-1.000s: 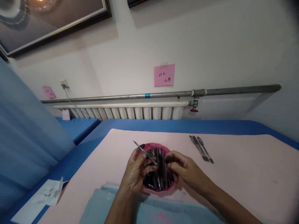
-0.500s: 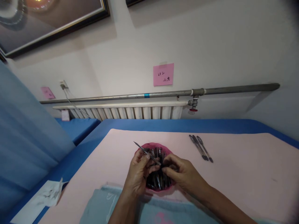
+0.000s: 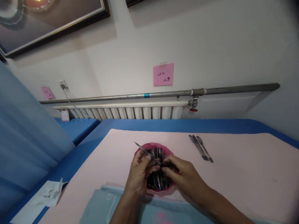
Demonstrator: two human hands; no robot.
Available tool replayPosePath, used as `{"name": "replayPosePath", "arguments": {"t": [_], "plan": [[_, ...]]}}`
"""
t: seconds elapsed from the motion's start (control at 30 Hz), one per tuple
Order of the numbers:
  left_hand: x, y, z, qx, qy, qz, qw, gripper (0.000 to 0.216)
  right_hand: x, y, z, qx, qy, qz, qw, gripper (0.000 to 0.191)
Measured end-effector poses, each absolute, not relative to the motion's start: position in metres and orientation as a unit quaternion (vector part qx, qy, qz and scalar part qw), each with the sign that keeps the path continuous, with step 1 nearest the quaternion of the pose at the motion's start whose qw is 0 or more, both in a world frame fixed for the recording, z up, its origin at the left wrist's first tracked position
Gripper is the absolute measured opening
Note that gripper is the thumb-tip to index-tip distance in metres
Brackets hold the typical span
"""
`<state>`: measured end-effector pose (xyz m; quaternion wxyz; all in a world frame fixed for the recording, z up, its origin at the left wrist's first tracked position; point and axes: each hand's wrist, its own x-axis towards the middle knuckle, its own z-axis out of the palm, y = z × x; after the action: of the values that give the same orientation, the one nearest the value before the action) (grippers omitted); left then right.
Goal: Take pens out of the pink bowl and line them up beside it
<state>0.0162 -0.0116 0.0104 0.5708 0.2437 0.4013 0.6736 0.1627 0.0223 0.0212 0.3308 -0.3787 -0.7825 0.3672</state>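
My left hand (image 3: 138,171) pinches a clear-barrelled pen (image 3: 141,148), its uncapped tip pointing up and to the left. At the pen's lower end my right hand (image 3: 187,175) has thumb and forefinger pressed together; whatever is between them is too small and dark to make out. Both hands are above a round pink basket (image 3: 161,193), which is full of dark pen parts (image 3: 157,182). Off to the right, three capped pens (image 3: 201,148) lie side by side on the pink table cover (image 3: 235,174).
A light blue cloth (image 3: 102,202) is at the near edge. Left of the cover lie white papers (image 3: 39,199) on a blue surface, beside a blue curtain (image 3: 28,133). Behind are a radiator (image 3: 140,112) and a metal pipe (image 3: 229,90) with a red-handled valve.
The pen has tilted slightly in my left hand, and its rear end is now closer to my right fingers. Both hands otherwise stay almost in place over the basket.
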Motion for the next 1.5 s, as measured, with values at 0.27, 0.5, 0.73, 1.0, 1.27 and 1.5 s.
{"name": "replayPosePath", "arguments": {"t": [0.27, 0.5, 0.73, 1.0, 1.27, 1.5], "plan": [[0.0161, -0.0124, 0.0114, 0.237, 0.403, 0.681, 0.564, 0.025, 0.1622, 0.0229, 0.0199, -0.375, -0.758, 0.422, 0.326, 0.008], [0.0153, -0.0114, 0.0118, 0.228, 0.407, 0.683, 0.562, 0.026, 0.1644, 0.0236, 0.018, -0.361, -0.802, 0.353, 0.32, 0.014], [0.0186, -0.0117, 0.0082, 0.236, 0.403, 0.673, 0.574, 0.03, 0.1647, 0.0228, 0.0162, -0.339, -0.822, 0.334, 0.314, 0.017], [0.018, -0.0099, 0.0079, 0.236, 0.424, 0.67, 0.561, 0.032, 0.1639, 0.0239, 0.014, -0.346, -0.817, 0.339, 0.313, 0.014], [0.0175, -0.0092, 0.0083, 0.231, 0.437, 0.67, 0.554, 0.036, 0.1631, 0.0233, 0.013, -0.337, -0.811, 0.355, 0.32, 0.018], [0.0189, -0.0091, 0.0071, 0.252, 0.447, 0.665, 0.543, 0.029, 0.1632, 0.0233, 0.0113, -0.326, -0.827, 0.34, 0.306, 0.018]]}}
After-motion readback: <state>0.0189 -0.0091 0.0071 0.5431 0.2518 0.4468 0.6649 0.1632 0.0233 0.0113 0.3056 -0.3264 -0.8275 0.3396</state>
